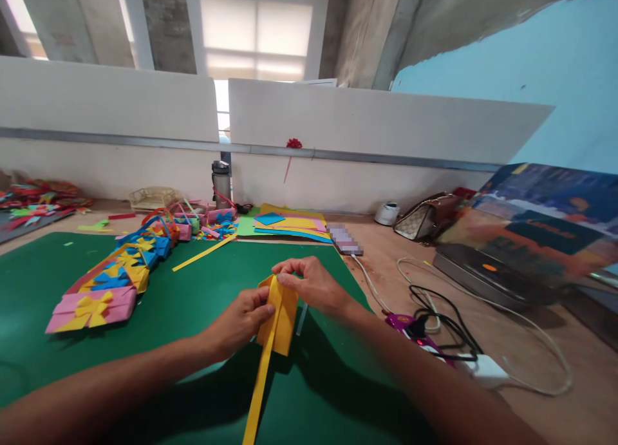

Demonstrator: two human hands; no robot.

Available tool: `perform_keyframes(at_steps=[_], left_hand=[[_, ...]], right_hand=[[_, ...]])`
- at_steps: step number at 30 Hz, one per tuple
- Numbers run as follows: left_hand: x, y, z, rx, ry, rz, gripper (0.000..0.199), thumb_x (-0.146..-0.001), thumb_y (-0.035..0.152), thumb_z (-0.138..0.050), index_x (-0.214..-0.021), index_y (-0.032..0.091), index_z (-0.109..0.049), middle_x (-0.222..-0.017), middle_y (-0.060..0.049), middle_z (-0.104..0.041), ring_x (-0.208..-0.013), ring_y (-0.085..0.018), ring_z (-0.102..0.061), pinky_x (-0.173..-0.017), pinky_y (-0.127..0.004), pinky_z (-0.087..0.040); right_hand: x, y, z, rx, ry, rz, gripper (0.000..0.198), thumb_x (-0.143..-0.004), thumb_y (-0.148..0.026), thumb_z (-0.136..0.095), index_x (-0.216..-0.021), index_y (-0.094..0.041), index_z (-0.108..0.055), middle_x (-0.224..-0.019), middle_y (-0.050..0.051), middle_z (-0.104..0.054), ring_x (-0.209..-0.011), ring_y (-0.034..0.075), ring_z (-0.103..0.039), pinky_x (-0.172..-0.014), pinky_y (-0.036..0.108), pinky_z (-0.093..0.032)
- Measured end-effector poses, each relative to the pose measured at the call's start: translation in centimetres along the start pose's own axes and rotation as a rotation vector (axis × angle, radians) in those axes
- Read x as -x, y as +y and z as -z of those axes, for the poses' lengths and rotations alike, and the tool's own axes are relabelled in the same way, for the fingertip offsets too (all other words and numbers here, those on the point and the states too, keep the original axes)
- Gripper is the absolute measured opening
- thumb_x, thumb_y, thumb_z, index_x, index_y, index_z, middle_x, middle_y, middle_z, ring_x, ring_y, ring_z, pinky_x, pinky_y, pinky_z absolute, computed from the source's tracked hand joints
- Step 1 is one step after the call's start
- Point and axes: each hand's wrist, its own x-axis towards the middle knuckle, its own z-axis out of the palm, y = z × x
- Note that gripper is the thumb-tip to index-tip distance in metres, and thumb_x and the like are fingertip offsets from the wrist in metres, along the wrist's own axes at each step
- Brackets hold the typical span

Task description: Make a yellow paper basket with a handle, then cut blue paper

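The yellow paper piece (pixel 288 326) was held over the green mat (pixel 193 297): the left hand (pixel 247 315), nearly closed, gripped its left side with the thumb by the yellow strip (pixel 259 387), and the right hand (pixel 309 284) pinched its top edge, where the strip ended. From where I stood, the strip seemed liable to skew if either pinch slackened, its long tail running free toward the near side, while too hard a squeeze could have creased the paper

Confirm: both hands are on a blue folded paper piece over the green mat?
Colour's wrong: the head view shows the folded paper piece is yellow, not blue. Left hand and right hand are both on it, over the green mat.
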Motion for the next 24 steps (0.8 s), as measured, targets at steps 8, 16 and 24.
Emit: perform_keyframes(at_steps=[8,16,24], left_hand=[[0.1,0.1,-0.1,-0.022,0.078,0.036,0.032,-0.064,0.035,-0.069,-0.083,0.012,-0.056,-0.074,-0.003,-0.063,-0.064,-0.014,-0.059,-0.060,-0.024,-0.044],[0.5,0.6,-0.9,-0.050,0.250,-0.028,0.047,-0.060,0.020,-0.068,-0.096,0.017,-0.039,-0.067,0.003,-0.062,-0.061,-0.012,-0.059,-0.063,-0.025,-0.044],[1.1,1.3,-0.2,-0.533,0.297,-0.114,0.016,-0.072,0.020,-0.057,-0.086,0.015,-0.052,-0.081,-0.003,-0.062,-0.076,-0.014,-0.058,-0.069,-0.026,-0.044]], right_hand=[[0.3,-0.6,-0.2,0.058,0.043,0.017,0.018,-0.069,-0.024,-0.048,-0.054,-0.016,-0.053,-0.083,0.007,-0.067,-0.080,0.019,-0.061,-0.071,0.028,-0.043],[-0.6,0.6,0.7,0.074,0.157,-0.036,0.018,-0.069,-0.026,-0.048,-0.056,-0.016,-0.055,-0.081,0.005,-0.067,-0.075,0.018,-0.060,-0.063,0.025,-0.043],[-0.7,0.9,1.3,0.028,0.176,-0.045,0.019,-0.069,-0.029,-0.048,-0.059,-0.015,-0.055,-0.078,0.004,-0.064,-0.062,0.013,-0.054,-0.051,0.021,-0.039]])
